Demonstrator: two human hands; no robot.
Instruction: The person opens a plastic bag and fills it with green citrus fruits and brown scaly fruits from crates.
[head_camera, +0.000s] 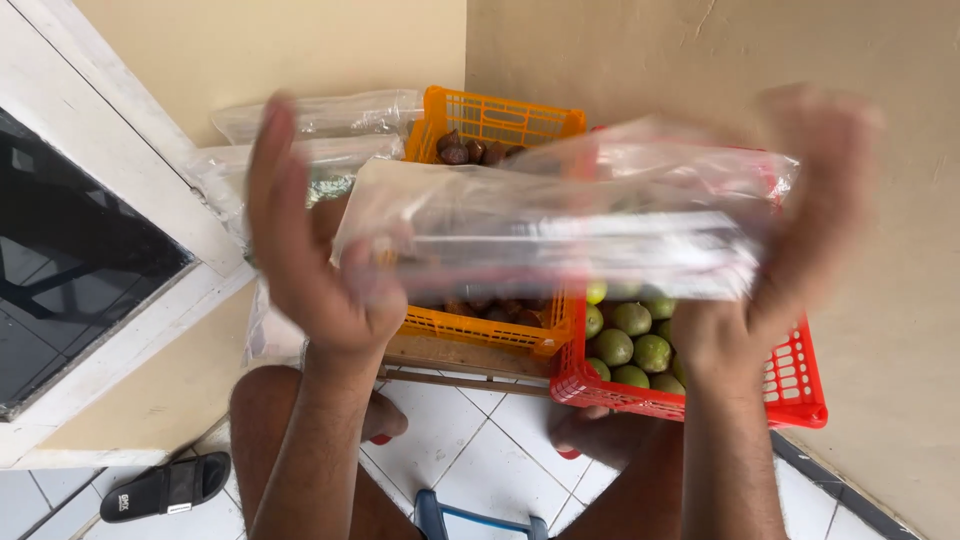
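Against cream walls and a white tiled floor (470, 440), the left hand (310, 260) and right hand (790, 230) each clasp an end of a clear plastic bag (560, 235), stretched above an orange plastic crate (490, 120) and a red plastic crate (790, 385) of green fruit (630, 345).

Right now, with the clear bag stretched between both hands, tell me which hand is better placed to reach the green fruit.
Probably the right hand: it holds the clear plastic bag directly above the red crate of green fruit. The left hand is over the orange crate.
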